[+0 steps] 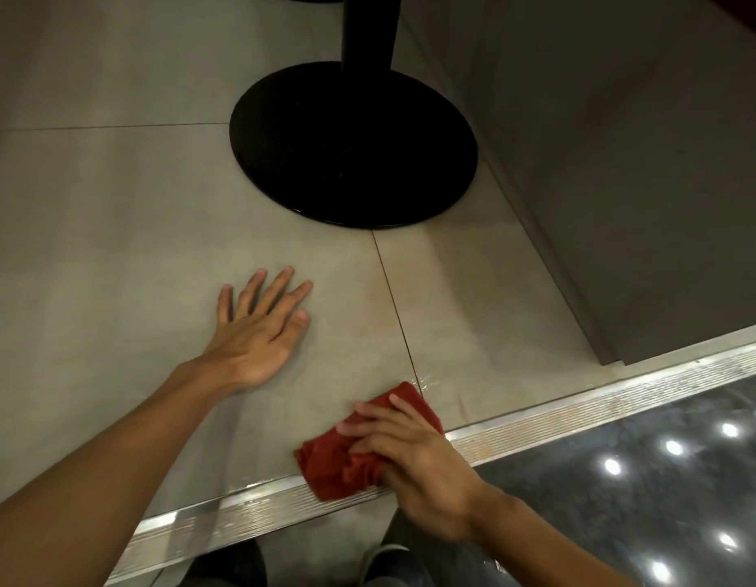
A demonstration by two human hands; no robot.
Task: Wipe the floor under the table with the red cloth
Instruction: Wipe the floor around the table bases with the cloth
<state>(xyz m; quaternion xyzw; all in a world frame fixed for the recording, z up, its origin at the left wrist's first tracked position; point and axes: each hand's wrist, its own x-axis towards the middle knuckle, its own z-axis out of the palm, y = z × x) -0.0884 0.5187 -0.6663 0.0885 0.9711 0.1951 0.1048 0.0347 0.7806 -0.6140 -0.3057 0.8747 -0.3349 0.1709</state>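
Under my right hand (410, 455), pressed to the tiled floor (113, 230) at the metal threshold strip (579, 404), lies the bunched red cloth (338, 463), my left hand (257, 328) splayed flat beside it, fingers apart.

Head view: I have the right hand (414, 455) pressing the red cloth (342, 459) onto the floor (113, 226).
Cloth straddles the metal strip (579, 410); left hand (257, 332) flat, fingers spread, left of the grip; table base (353, 146) beyond it.
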